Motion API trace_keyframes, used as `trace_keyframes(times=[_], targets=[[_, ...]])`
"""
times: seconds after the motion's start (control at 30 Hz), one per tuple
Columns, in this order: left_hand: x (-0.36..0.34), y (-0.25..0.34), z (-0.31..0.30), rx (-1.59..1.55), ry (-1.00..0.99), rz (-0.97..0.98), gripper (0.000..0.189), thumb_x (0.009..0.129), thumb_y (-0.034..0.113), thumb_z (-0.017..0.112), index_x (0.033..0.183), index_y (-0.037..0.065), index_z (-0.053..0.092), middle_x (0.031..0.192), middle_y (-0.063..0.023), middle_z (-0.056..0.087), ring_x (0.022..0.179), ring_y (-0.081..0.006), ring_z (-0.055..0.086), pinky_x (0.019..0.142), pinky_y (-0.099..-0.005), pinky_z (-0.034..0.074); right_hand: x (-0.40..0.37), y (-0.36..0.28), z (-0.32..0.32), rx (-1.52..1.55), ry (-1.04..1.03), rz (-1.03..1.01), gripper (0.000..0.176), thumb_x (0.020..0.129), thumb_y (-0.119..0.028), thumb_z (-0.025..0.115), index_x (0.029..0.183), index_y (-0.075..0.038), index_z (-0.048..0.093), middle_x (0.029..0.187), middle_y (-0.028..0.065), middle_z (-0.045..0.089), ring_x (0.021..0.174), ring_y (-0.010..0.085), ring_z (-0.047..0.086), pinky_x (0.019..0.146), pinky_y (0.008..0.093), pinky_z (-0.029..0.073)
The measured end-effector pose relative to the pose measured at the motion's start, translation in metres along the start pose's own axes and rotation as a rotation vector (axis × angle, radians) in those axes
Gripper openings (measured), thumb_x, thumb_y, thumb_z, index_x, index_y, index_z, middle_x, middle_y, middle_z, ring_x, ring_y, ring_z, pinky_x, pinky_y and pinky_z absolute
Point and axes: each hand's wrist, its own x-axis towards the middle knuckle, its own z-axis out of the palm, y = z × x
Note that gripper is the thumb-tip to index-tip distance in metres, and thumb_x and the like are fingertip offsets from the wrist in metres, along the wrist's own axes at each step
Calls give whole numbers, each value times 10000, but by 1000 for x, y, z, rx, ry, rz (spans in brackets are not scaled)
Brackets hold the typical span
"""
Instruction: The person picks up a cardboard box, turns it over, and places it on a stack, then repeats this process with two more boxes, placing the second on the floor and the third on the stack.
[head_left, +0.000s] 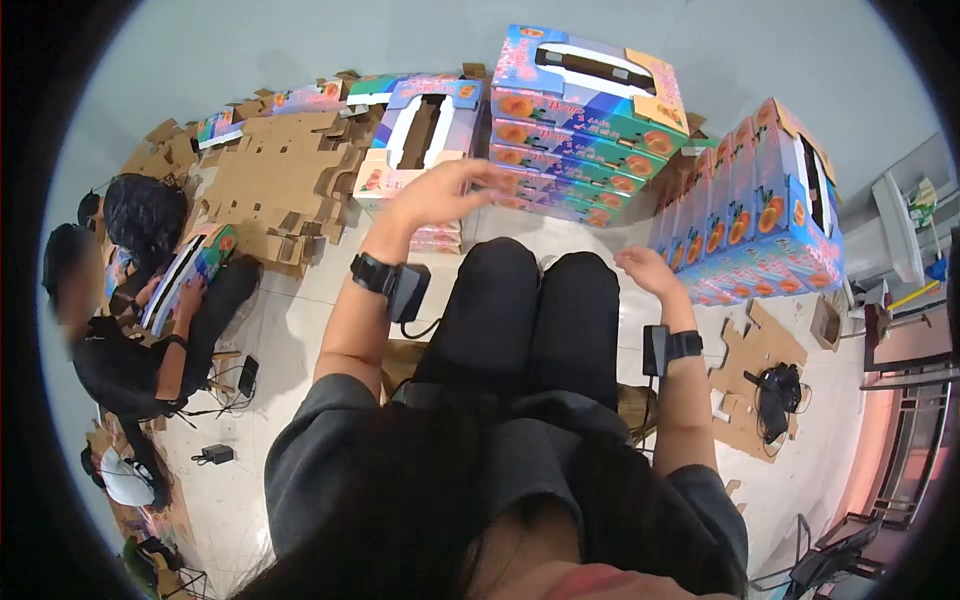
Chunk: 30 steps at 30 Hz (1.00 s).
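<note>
My left hand (450, 190) is raised over my lap with its fingers stretched out, and it holds nothing. Its fingertips overlap the near side of a stack of printed fruit cartons (580, 130) in this view. Just left of that hand is a shorter stack, topped by a carton with a white-edged handle slot (420, 125). My right hand (648, 271) hovers beside my right knee, fingers apart and nothing in them. Close by on its right stands a row of upright fruit cartons (750, 215), packed side by side.
Flattened brown cardboard (265, 180) leans along the left wall. Another person (125, 355) sits at the left, hands on a printed carton (187, 278). A cardboard sheet (755, 375) with a black cabled device (777, 400) lies at right. A black adapter (213, 455) sits on the floor.
</note>
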Motion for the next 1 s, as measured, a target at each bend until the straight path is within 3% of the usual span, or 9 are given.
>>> trace_keyframes(times=[0.1, 0.27, 0.43, 0.53, 0.6, 0.63, 0.73, 0.83, 1.0], targets=[[-12, 45, 0, 76, -9, 230, 278, 854, 114, 616, 1119, 32, 638, 1033, -105, 664, 956, -209, 613, 817, -334, 480, -18, -53, -6, 438, 132, -149, 296, 901, -259, 591, 1078, -25, 636, 970, 73, 679, 887, 184, 636, 795, 313, 479], [-30, 110, -11, -15, 36, 410, 250, 820, 91, 646, 1060, 21, 656, 926, -105, 671, 848, -242, 625, 766, -335, 481, -34, -128, -19, 822, 257, -219, 201, 915, -180, 579, 1057, -47, 629, 942, 41, 670, 861, 133, 618, 753, 272, 467], [-36, 110, -12, 403, 273, 255, 282, 831, 159, 643, 1087, 39, 643, 932, -127, 664, 892, -267, 636, 768, -363, 485, 6, -122, 24, 880, 429, -280, 133, 925, -124, 549, 996, -40, 622, 871, 39, 652, 797, 115, 604, 728, 252, 461], [-51, 75, -5, 477, 231, -22, 367, 840, 241, 650, 1144, 39, 614, 1010, -147, 664, 969, -264, 638, 812, -361, 493, 25, -95, 75, 724, 455, -336, 129, 895, -141, 575, 921, -25, 627, 779, 72, 661, 722, 161, 634, 673, 300, 492], [-69, 41, 0, 304, 119, -253, 414, 835, 267, 665, 1165, 26, 601, 1057, -154, 662, 1008, -259, 632, 841, -351, 493, 6, -106, 77, 238, 436, -328, 136, 846, -170, 604, 883, -45, 642, 768, 96, 666, 707, 221, 647, 663, 335, 504], [-76, 12, 3, 112, 144, -314, 516, 795, 384, 677, 1177, 44, 611, 1046, -170, 657, 939, -269, 639, 804, -355, 505, -6, -120, 76, -2, 418, -322, 140, 822, -185, 618, 864, -54, 649, 763, 109, 668, 699, 250, 653, 659, 352, 511], [-94, -11, 7, -40, 271, -511, 558, 809, 405, 665, 1209, 23, 589, 1127, -190, 633, 1024, -279, 616, 843, -353, 497, -14, -133, 75, -304, 223, -298, 154, 751, -216, 631, 816, -82, 670, 790, 125, 666, 733, 314, 643, 674, 397, 514], [-92, -112, 22, 71, 335, -799, 636, 860, 455, 584, 1337, 47, 480, 1249, -173, 576, 1103, -320, 580, 932, -410, 452, -8, -132, 81, -345, 236, -323, 144, 745, -201, 615, 799, -80, 672, 790, 133, 670, 745, 333, 642, 673, 428, 510], [-101, -245, 83, -1135, 900, -959, 663, 892, 509, 454, 1419, 121, 350, 1239, -115, 586, 1129, -274, 567, 995, -474, 360, -3, -139, 84, -333, 204, -281, 134, 746, -181, 605, 801, -76, 669, 809, 138, 669, 759, 341, 639, 682, 432, 507]])
